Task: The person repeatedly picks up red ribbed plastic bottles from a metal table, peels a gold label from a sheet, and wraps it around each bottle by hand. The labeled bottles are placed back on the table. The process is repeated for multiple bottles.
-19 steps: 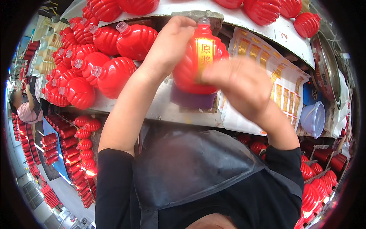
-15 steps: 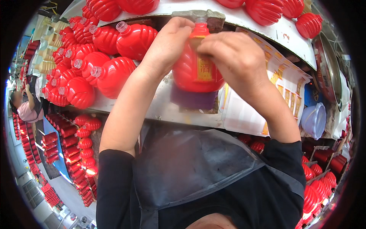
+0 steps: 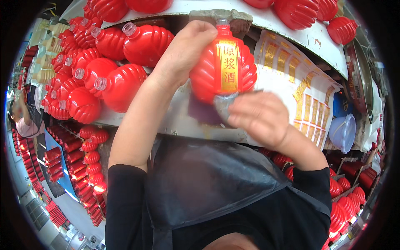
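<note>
A ribbed red plastic bottle (image 3: pixel 204 77) with a clear neck lies tilted on the bench in front of me, its neck pointing away. Down its face runs a yellow-gold label (image 3: pixel 229 66) with dark characters. My left hand (image 3: pixel 189 48) is closed around the bottle's upper left side, by the neck. At the base end, my right hand (image 3: pixel 262 114) is blurred by motion, its fingers together on a pale grey flat piece (image 3: pixel 225 106) that overlaps the bottle below the label. A purple pad (image 3: pixel 204 110) shows beneath the bottle.
Several red bottles (image 3: pixel 125 85) crowd the bench's left side. White label sheets (image 3: pixel 287 54) with gold labels spread to the right, beside a lavender bucket (image 3: pixel 342 131). A grey block (image 3: pixel 241 21) sits behind the bottle's neck. A person (image 3: pixel 27 121) is at far left.
My right hand has moved from the label's top down to the bottle's base, uncovering the whole label. The grey piece now shows at its fingers. My left hand stays by the neck.
</note>
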A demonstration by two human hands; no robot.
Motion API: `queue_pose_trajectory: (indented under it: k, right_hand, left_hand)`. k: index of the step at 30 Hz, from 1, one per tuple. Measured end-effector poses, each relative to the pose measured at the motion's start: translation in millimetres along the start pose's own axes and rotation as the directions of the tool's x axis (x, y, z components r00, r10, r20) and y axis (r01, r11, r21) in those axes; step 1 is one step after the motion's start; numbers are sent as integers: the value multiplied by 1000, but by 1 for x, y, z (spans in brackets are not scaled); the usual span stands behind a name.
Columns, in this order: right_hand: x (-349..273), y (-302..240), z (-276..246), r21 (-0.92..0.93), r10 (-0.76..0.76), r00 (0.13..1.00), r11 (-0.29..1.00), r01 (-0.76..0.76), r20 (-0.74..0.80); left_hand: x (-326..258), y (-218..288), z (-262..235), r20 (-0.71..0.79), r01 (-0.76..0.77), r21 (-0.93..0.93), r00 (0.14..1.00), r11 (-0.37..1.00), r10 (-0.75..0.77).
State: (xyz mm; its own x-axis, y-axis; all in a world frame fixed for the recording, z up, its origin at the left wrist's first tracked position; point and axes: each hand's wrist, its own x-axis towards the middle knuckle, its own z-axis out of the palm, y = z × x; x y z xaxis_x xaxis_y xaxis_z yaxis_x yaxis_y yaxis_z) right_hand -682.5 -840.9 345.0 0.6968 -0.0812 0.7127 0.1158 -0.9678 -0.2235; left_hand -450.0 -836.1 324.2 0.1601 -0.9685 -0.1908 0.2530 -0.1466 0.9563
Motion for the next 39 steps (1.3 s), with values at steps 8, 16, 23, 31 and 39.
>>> queue_pose_trajectory:
  k: [8,16,23,31,39]
  right_hand:
    - [35,17,1,-133,475,864,858,-497,-166]
    - [46,2,0,-104,610,763,762,-639,-213]
    - [32,4,-11,-3,665,676,712,-702,-318]
    - [35,8,-6,-3,604,721,766,-643,-339]
    - [0,-15,19,-74,486,781,830,-553,-392]
  left_hand:
    - [-33,3,10,-64,-141,52,988,989,144]
    - [-48,-7,15,-109,-273,185,949,944,296]
    - [-56,-3,14,-81,-354,235,921,905,382]
    - [-50,20,16,14,-472,572,823,671,567]
    - [-44,34,17,-1,-282,661,926,695,377]
